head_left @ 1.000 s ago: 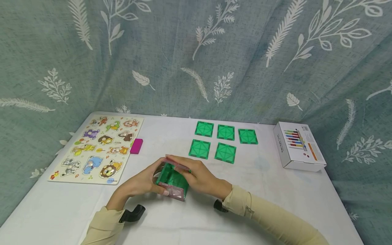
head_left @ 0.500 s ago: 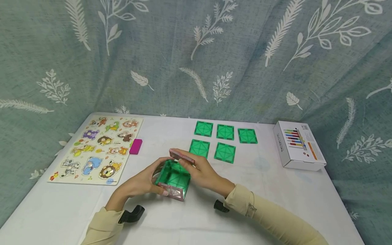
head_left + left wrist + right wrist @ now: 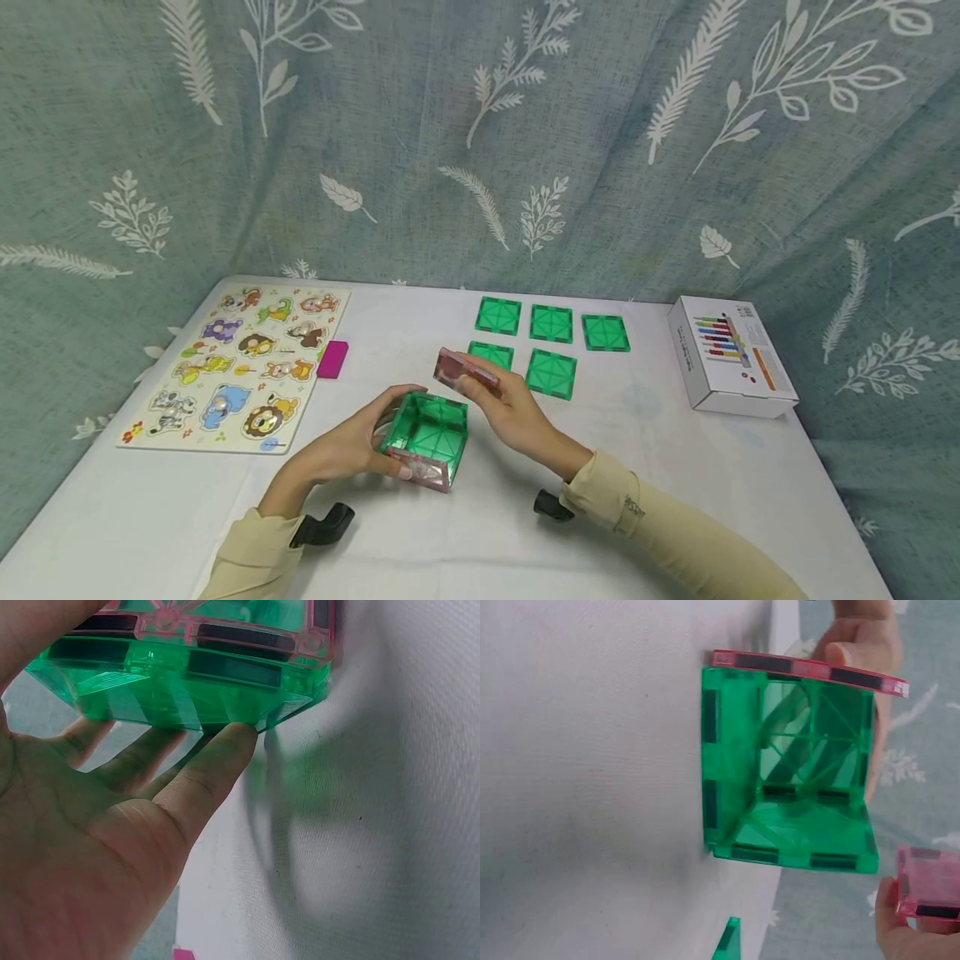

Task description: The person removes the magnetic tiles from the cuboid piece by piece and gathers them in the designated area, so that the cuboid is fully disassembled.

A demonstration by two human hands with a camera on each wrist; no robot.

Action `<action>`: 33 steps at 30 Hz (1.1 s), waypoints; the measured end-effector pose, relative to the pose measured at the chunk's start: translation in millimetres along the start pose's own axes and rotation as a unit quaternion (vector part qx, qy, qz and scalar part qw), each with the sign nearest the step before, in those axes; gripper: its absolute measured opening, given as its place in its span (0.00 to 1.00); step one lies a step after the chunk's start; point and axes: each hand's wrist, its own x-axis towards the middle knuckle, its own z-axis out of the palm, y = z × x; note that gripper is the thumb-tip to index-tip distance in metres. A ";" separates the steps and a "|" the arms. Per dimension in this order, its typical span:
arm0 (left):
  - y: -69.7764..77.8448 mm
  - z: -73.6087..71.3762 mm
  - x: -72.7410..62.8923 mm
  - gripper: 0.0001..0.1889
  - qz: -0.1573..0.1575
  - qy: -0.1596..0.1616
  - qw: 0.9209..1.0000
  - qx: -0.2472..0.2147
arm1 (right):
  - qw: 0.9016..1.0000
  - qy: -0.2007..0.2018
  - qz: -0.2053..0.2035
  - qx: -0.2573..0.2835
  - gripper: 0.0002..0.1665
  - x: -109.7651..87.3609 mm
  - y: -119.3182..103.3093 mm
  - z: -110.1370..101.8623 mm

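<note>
The green box (image 3: 438,439) stands on the white table (image 3: 442,558), open at the top: floor, left wall and far wall are green, while the pink near wall (image 3: 429,472) closes the front. In the right wrist view its right side is bare. Assembly seems to be the step in hand, with 4 tiles joined; the next move likely calls for setting the loose pink tile (image 3: 455,372) against an open side, though I cannot tell which. The left hand (image 3: 348,446) grasps the box from its left, fingers against the green wall, thumb over the pink one. The right hand (image 3: 517,410) pinches the loose tile, raised and tilted, apart from the box. Beyond lie 5 flat green tiles (image 3: 551,323).
</note>
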 end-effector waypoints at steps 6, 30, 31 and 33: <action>0.3 -0.3 0.6 0.56 -0.003 -0.006 1.000 -0.014 | 0.997 0.051 0.044 -0.030 0.23 -4.3 0.5 -13.4; -0.5 -0.2 0.5 0.56 0.000 -0.011 1.000 -0.022 | 0.973 0.045 0.213 0.076 0.28 -32.7 22.9 -94.0; -0.9 -0.1 0.9 0.56 0.001 -0.011 1.000 -0.020 | 0.973 0.051 0.216 0.070 0.28 -34.7 24.0 -97.7; -1.1 -0.1 1.6 0.56 0.001 -0.010 1.000 -0.019 | 0.971 0.071 0.219 0.059 0.28 -38.5 26.4 -104.9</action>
